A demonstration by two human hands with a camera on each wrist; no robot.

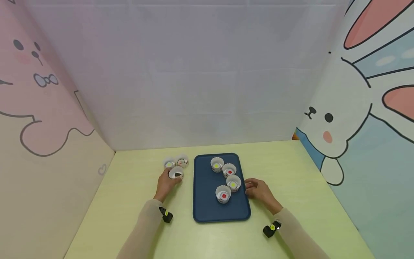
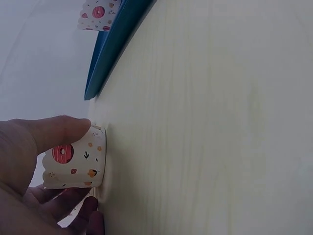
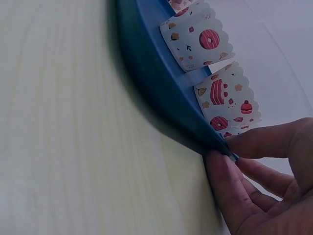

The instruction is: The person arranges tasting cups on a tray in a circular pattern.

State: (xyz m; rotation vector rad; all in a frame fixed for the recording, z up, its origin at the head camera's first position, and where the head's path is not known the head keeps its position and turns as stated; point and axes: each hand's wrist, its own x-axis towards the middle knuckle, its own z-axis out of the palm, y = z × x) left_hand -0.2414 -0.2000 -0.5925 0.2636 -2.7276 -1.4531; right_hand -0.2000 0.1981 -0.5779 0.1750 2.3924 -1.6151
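Observation:
My left hand [image 1: 165, 185] grips a white paper baking cup [image 2: 73, 166] printed with donuts and flowers, thumb on one side and fingers on the other. Something dark lies inside that cup, left of a dark blue tray [image 1: 207, 212]. My right hand [image 1: 260, 190] pinches the tray's right rim between thumb and finger, as the right wrist view shows. Several similar cups stand on the tray: a back one [image 1: 217, 164], a front one [image 1: 223, 194] and others between. Small white pieces with yellow or red tops sit in them.
Just beyond my left hand stand two more paper cups, one at the left [image 1: 169, 162] and one at the right [image 1: 182, 160]. The pale yellow table [image 1: 284, 169] meets a white back wall [image 1: 200, 90]. Cartoon-printed panels [image 1: 381, 158] flank both sides.

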